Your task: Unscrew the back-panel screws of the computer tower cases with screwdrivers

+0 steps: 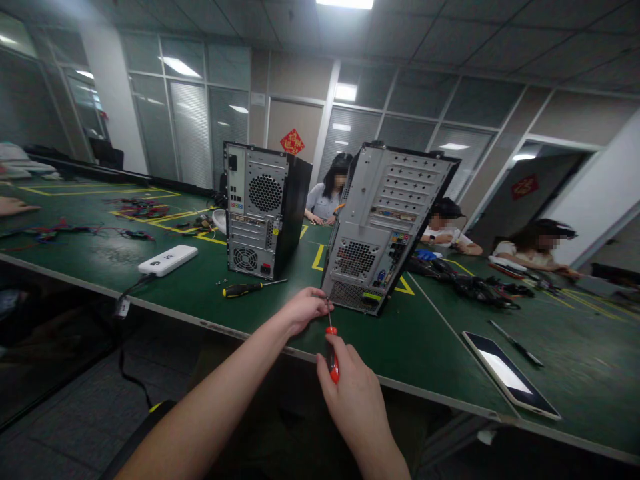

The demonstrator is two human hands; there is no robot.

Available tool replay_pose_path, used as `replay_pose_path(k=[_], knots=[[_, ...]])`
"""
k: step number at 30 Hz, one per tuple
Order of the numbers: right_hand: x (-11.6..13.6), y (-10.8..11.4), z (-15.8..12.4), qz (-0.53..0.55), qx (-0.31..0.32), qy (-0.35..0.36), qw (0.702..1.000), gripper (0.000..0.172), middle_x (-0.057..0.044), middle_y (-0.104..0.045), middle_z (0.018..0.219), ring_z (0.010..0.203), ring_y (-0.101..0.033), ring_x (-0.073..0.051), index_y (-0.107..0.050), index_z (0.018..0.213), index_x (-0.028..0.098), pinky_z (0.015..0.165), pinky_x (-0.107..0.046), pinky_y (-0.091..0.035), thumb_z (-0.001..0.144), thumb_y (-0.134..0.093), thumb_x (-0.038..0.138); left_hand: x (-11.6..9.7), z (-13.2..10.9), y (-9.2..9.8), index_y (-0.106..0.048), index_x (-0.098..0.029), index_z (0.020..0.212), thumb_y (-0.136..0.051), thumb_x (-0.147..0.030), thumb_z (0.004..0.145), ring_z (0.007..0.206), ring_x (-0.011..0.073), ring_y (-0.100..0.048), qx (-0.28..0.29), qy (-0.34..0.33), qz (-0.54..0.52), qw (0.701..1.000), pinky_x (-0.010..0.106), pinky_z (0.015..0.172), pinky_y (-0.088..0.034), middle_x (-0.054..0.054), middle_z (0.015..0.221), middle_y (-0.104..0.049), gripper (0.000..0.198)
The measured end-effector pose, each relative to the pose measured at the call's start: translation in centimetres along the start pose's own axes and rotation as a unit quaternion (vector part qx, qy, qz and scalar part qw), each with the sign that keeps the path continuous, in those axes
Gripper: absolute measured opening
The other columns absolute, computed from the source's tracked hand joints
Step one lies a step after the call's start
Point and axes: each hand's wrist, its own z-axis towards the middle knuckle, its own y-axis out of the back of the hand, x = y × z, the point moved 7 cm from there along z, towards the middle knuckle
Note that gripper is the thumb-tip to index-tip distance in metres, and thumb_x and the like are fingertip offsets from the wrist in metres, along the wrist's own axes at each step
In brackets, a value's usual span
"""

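Standing on the green table [425, 340], the taller computer case [370, 220] rises at 12 o'clock from the right hand [354, 390], its long axis leaning toward 1 o'clock in view. The left hand [306, 313] is nearer it, fingers bunched just beside the case's 7 o'clock corner; whether they pinch anything cannot be told. The right hand wraps the handle of a red-handled screwdriver [331, 331], whose long axis points almost straight to 12 o'clock. Its thin shaft ends by the left fingertips, contact with the case unclear.
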Motion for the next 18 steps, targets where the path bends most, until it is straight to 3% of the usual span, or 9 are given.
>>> replay_pose_path(k=[12, 18], knots=[[0.44, -0.31, -0.10, -0.021, -0.008, -0.002, 1.000, 0.031, -0.008, -0.071, 0.103, 0.083, -0.073, -0.021, -0.065, 0.133, 0.021, 0.069, -0.027, -0.051, 0.103, -0.056, 0.027, 0.05, -0.14, 0.03, -0.057, -0.015, 0.091, -0.062, 0.012, 0.060, 0.080, 0.0176, -0.072, -0.011, -0.005, 0.012, 1.000, 0.027, 0.077, -0.054, 0.005, 0.079, -0.071, 0.041], [0.35, -0.15, -0.05, 0.029, -0.022, -0.015, 0.999, 0.030, -0.009, -0.073, 0.103, 0.092, -0.075, -0.022, -0.062, 0.132, 0.020, 0.076, -0.027, -0.053, 0.105, -0.051, 0.027, 0.36, 0.22, 0.18, -0.057, -0.015, 0.092, -0.066, 0.010, 0.063, 0.082, 0.0180, -0.073, -0.008, -0.017, 0.022, 1.000, 0.027, 0.079, -0.054, 0.006, 0.082, -0.071, 0.039]])
